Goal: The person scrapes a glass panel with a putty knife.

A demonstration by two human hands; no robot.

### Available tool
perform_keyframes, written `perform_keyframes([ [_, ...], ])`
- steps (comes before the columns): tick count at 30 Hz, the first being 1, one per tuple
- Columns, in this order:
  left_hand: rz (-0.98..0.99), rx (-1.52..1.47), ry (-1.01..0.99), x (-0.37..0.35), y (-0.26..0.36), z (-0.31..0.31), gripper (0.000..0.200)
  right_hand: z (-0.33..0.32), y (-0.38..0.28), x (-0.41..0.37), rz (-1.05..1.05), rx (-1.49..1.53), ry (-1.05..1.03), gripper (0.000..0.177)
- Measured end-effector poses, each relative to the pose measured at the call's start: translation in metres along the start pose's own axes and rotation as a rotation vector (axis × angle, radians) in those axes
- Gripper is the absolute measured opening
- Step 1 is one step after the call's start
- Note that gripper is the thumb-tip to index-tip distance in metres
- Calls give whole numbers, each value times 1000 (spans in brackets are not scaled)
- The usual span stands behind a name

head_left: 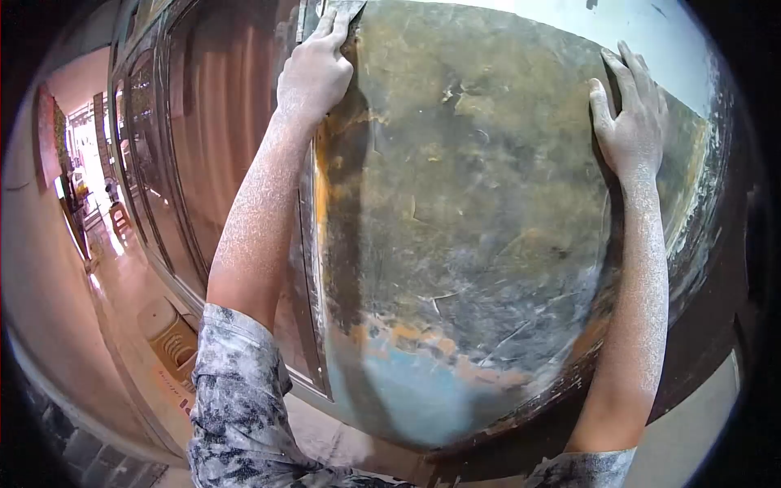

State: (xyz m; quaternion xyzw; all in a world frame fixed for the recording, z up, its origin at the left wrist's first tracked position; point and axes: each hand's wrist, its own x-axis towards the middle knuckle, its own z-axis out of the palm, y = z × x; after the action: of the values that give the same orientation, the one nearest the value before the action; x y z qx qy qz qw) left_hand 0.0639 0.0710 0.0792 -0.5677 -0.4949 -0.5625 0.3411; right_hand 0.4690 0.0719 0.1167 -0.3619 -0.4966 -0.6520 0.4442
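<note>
My left hand (316,77) reaches up to the top left edge of a patchy wall (488,195), beside a dark frame. Its fingers press on a flat grey sheet-like piece (351,10), whose corner sticks out to the right; the rest of it is under the fingers or beyond the top of the view. On the right, my right hand (636,122) lies against the wall with fingers stretched up and thumb apart, its fingertips close to the white upper area. White dust covers both hands and forearms.
A window (224,122) with dark frames runs along the left. Farther left, a passage holds a stool (120,218) and a cardboard box (175,386) on the floor. Low on the wall, a light-blue patch (423,394) shows beneath flaking paint.
</note>
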Motion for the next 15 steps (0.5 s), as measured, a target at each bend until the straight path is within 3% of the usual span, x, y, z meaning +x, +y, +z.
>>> perform_keyframes([
  [4, 166, 62, 89, 7, -13, -7, 64, -2, -1, -1, -13, 22, -11, 48],
  [6, 94, -81, -48, 1, 0, -33, 58, -4, -6, -3, 20, 4, -6, 49],
  [10, 21, 3, -216, 19, -3, -46, 67, -7, -12, -6, 38, 28, -8, 48],
  [11, 197, -95, -103, 20, -16, -39, 69, -6, -13, -8, 35, 67, -1, 49],
  [15, 202, -79, -198, 13, -8, -70, 70, -12, -28, -19, 89, 32, -27, 50],
])
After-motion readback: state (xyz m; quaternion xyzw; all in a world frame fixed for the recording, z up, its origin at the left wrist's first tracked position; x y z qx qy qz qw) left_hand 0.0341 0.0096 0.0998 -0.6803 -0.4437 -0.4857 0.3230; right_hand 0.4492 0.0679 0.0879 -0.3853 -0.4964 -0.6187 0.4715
